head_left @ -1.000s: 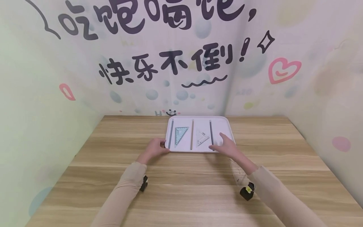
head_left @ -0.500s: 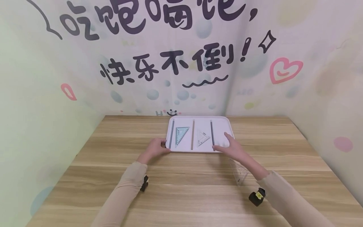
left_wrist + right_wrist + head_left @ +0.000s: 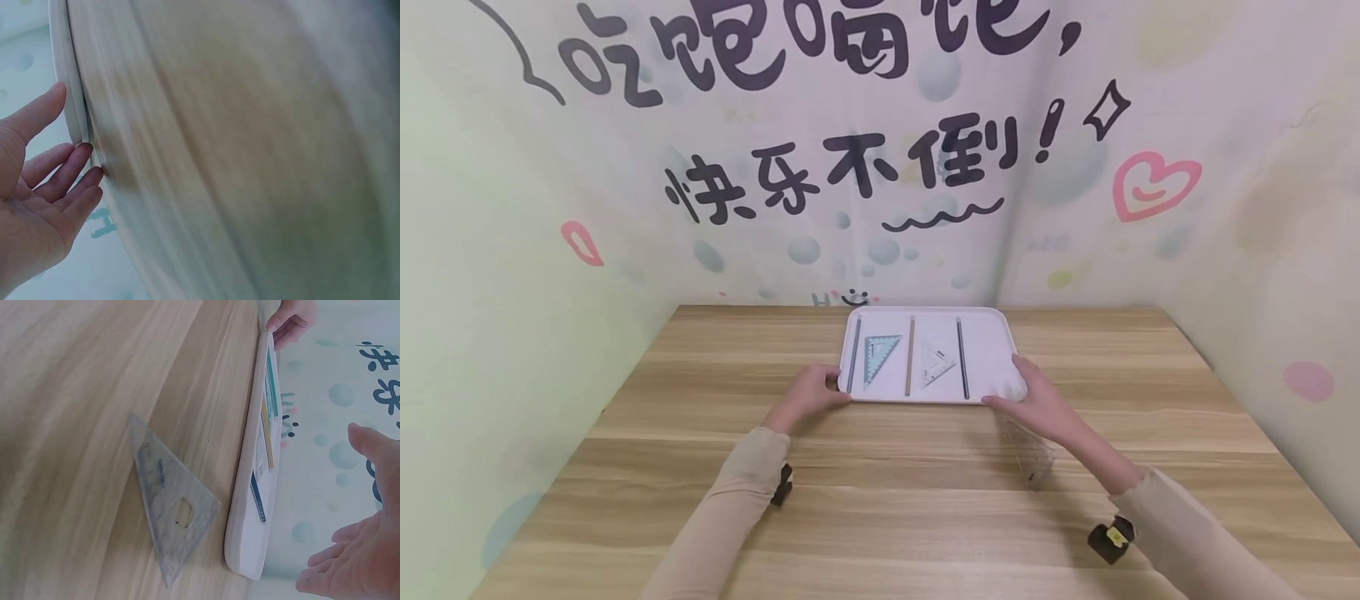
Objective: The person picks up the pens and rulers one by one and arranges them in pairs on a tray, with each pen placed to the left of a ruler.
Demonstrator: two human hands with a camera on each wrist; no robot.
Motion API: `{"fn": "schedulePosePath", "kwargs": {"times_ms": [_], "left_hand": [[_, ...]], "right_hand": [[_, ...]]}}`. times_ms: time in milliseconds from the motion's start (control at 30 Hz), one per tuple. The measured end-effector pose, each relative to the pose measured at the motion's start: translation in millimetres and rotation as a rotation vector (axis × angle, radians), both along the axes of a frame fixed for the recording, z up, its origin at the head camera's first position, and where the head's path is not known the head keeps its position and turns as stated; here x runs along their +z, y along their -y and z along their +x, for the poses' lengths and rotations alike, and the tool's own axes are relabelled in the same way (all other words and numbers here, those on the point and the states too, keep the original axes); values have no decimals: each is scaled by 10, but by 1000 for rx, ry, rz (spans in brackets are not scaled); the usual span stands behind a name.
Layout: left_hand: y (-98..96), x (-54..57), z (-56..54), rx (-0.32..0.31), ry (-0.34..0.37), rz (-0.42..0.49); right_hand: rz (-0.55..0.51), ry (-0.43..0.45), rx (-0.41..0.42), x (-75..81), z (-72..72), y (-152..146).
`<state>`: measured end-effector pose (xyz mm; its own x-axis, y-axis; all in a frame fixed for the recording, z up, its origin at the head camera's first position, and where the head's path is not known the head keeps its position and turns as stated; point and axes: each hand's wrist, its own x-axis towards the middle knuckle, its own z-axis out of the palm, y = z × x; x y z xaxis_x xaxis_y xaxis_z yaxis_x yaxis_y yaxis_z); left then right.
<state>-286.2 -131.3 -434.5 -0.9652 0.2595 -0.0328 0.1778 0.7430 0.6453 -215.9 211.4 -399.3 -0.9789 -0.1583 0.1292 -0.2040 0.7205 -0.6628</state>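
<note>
A white tray (image 3: 992, 333) lies on the table against the back wall. On it, left to right, are a grey-blue pencil (image 3: 854, 357), a teal set square (image 3: 877, 357), a brown pencil (image 3: 910, 357), a clear set square (image 3: 936, 363) and a dark pencil (image 3: 962, 358). My left hand (image 3: 808, 392) holds the tray's near left corner, thumb and fingertips at its rim in the left wrist view. Beside the near right corner is my right hand (image 3: 1037, 404), thumb and fingers spread; the right wrist view shows its relaxed fingers holding nothing.
A larger clear set square (image 3: 172, 503) lies on the wooden table (image 3: 880, 517) below my right wrist, in front of the tray. Behind the tray rises a printed wall cloth (image 3: 760, 250). Black wrist devices sit on both arms, the right one (image 3: 1111, 537) low over the table.
My right hand has moved right, off the dark pencil, to the tray's near right corner. The dark pencil shows whole now. My left hand stays at its corner.
</note>
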Motion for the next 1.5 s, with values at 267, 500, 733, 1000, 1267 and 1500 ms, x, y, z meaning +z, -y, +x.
{"fn": "schedulePosePath", "kwargs": {"times_ms": [267,500,733,1000,1267,1500], "left_hand": [[-12,-15,-12,0,3,-1],[-23,-6,-24,-5,0,10],[-16,-18,-28,3,-8,-9],[-2,-18,-20,7,-12,-10],[-1,-9,-22,5,-12,-25],[-13,16,-4,5,-14,-37]], "right_hand": [[-2,-31,52,-25,73,-120],[35,3,38,-49,136,-213],[56,-7,34,-92,187,-269],[96,16,24,-124,264,-307],[117,42,28,-131,327,-354],[131,49,39,-150,364,-366]]}}
